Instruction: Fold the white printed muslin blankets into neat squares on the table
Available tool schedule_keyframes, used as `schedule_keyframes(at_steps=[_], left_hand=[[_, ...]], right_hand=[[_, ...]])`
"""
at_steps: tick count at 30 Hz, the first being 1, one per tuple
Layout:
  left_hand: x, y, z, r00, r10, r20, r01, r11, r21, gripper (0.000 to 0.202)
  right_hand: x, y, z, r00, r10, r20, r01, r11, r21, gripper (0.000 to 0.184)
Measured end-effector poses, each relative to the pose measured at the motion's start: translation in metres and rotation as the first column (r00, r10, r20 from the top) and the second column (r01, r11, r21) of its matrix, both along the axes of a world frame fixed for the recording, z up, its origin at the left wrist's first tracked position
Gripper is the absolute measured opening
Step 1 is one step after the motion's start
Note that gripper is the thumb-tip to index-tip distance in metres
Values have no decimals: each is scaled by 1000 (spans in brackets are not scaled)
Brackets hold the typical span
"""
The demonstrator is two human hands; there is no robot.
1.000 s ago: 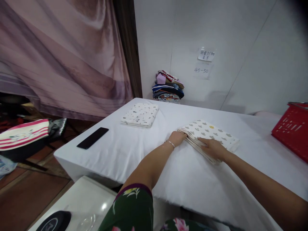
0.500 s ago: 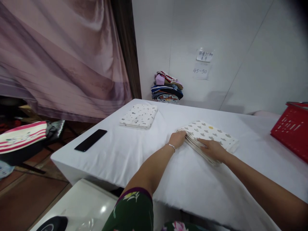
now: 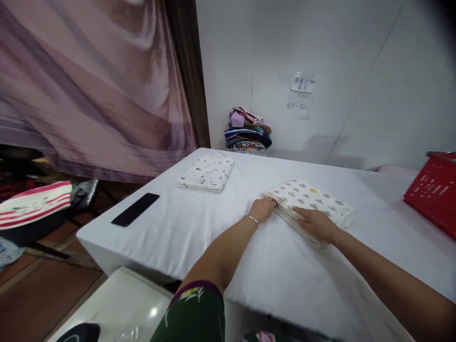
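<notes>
A folded white cloth with grey shapes (image 3: 313, 199) lies on the white table (image 3: 213, 223). My left hand (image 3: 262, 209) grips its near left corner, fingers curled around the folded layers. My right hand (image 3: 317, 224) rests flat on the cloth's near edge with fingers stretched out. A second folded white cloth with small prints (image 3: 207, 173) lies farther left on the table, away from both hands.
A black phone (image 3: 135, 209) lies near the table's left edge. A red basket (image 3: 432, 192) stands at the right. A pile of coloured clothes (image 3: 247, 130) sits against the back wall. A purple curtain (image 3: 92, 85) hangs at the left.
Both hands stay on the grey-patterned cloth; only the view has shifted slightly.
</notes>
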State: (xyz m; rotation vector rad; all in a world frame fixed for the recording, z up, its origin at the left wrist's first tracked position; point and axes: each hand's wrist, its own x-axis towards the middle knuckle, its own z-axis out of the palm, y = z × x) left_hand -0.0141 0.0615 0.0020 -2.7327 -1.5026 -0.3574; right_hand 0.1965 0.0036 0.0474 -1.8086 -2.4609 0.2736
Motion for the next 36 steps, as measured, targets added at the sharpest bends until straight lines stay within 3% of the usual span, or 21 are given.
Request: schedule_keyframes(at_steps=[19,28,36], left_hand=[[-11,-2,-8,995,-99,16,97,993,69,24],[-6,-7,0,992,-125,2,125,992,21,23],[-9,-17,1,990,-142,-4,142,985,101,22]], right_hand=[[3,3,4,998,-28,-64,27,999,-27,49],[8,7,1,992,-18,-124,15,1000,-21,46],[4,2,4,991,-52,-126,48,998,-36,45]])
